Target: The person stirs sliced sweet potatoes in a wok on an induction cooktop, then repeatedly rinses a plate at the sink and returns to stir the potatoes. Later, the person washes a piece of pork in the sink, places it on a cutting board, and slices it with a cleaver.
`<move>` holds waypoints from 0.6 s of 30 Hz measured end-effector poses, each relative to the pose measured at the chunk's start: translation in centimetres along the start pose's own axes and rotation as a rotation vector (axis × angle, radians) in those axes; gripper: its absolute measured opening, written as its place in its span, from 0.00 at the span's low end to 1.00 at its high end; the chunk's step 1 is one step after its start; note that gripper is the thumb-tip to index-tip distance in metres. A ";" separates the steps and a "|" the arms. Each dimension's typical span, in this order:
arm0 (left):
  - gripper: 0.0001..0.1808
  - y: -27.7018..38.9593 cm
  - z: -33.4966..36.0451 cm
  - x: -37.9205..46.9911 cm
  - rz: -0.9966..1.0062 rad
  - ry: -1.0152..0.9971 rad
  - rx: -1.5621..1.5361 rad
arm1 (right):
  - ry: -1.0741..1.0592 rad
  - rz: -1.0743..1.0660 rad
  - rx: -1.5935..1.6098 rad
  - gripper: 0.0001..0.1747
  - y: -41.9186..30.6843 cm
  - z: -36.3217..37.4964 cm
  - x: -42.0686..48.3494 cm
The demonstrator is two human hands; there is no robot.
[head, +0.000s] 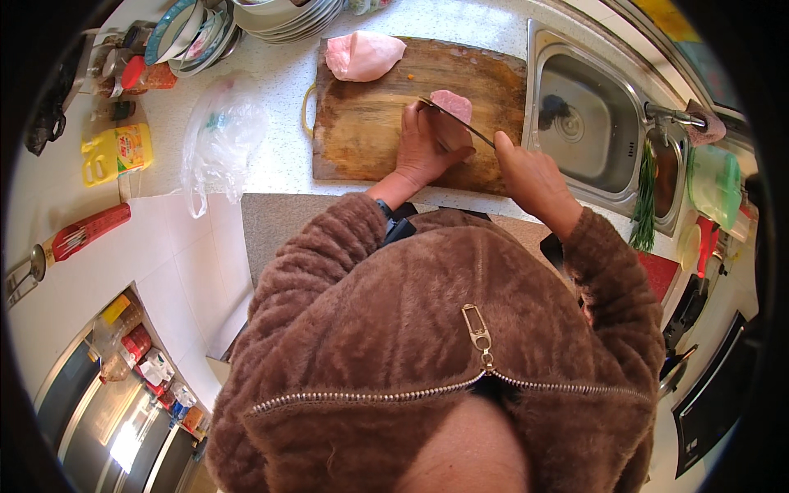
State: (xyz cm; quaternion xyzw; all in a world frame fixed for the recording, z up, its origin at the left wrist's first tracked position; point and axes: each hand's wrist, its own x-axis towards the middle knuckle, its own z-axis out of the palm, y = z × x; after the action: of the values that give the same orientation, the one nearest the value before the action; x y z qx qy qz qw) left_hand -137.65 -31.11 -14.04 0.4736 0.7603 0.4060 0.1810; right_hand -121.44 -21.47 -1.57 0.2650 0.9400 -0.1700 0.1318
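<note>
My right hand grips the handle of a kitchen knife. Its blade slants up and left across a smaller piece of pink raw meat, whose far part shows beyond the blade. My left hand holds the near part of that piece, fingers on its left side and thumb stretched along the near side. How deep the blade sits in the meat cannot be made out. Under both lies a worn wooden cutting board. A larger lump of pale raw meat rests at the board's far left corner.
Right of the board is a steel sink with a faucet; green stalks lie over its divider. To the left are a clear plastic bag, a yellow jug and stacked bowls. Plates stand behind.
</note>
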 end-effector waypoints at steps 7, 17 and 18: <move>0.57 -0.2 0.1 -0.1 -0.020 -0.006 0.041 | -0.086 0.014 -0.023 0.12 -2.2 -1.8 1.4; 0.52 0.1 0.0 -0.3 -0.042 -0.032 -0.021 | 0.057 -0.084 -0.003 0.12 -2.9 1.1 5.8; 0.51 0.2 0.1 0.0 -0.015 0.008 -0.011 | 0.076 -0.054 -0.023 0.12 -3.0 1.2 5.9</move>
State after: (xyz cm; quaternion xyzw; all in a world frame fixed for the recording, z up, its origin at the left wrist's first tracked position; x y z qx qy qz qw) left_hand -137.42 -31.02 -13.93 0.4653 0.7622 0.4109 0.1836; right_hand -127.74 -21.63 -3.91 0.2444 0.9530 -0.1525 0.0942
